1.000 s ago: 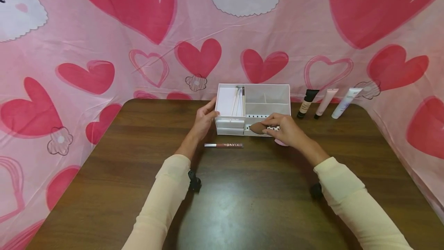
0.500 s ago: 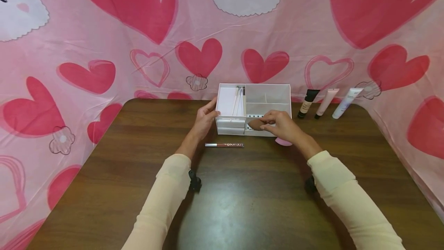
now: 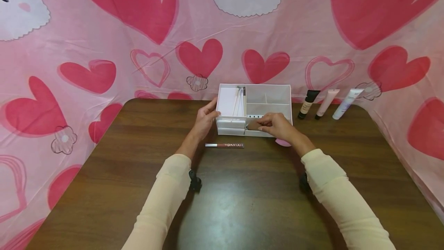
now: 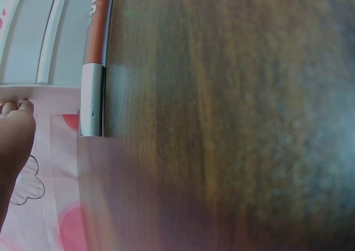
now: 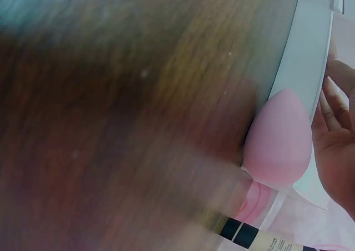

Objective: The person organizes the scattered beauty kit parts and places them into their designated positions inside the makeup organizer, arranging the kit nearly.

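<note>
A white makeup organizer (image 3: 231, 124) stands at the back of the table. My left hand (image 3: 204, 120) holds its left side, thumb at the front corner and fingers along the wall. With thumb and fingers, my right hand (image 3: 277, 125) pinches a brown makeup sponge (image 3: 254, 125) low in the front right compartment. The front wall and my fingers partly hide this sponge. A pink makeup sponge (image 5: 280, 140) sits on the table against the organizer's front, under the right hand. Several thin brushes (image 3: 238, 101) lean in the left compartment.
A lip gloss tube (image 3: 224, 145) lies on the table (image 3: 222, 203) before the organizer. To its right stand a black-capped beige tube (image 3: 306, 105), a pink tube (image 3: 325, 105) and a white tube (image 3: 346, 105). A heart-patterned pink cloth (image 3: 156, 68) hangs behind.
My right hand has moved left and slightly lower with the brown makeup sponge, which has sunk into the front right compartment. The left hand keeps its place on the organizer.
</note>
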Motion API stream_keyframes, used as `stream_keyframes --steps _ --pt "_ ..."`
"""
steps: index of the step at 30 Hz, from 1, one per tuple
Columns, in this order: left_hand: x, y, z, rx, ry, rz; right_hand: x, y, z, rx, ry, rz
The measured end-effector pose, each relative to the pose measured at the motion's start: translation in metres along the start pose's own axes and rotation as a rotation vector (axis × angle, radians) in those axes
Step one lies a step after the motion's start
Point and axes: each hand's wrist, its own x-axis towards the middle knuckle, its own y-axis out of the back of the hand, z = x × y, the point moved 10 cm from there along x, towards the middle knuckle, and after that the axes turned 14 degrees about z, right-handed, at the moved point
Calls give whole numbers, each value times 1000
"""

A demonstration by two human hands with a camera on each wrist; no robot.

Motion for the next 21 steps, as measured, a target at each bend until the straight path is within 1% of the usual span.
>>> stream_keyframes --steps 11,21 --pt "-1 1 0 -4 14 19 2 -4 1 -41 -23 -43" --pt "-1 -1 1 -18 3 6 0 -6 6 -39 -92 -68"
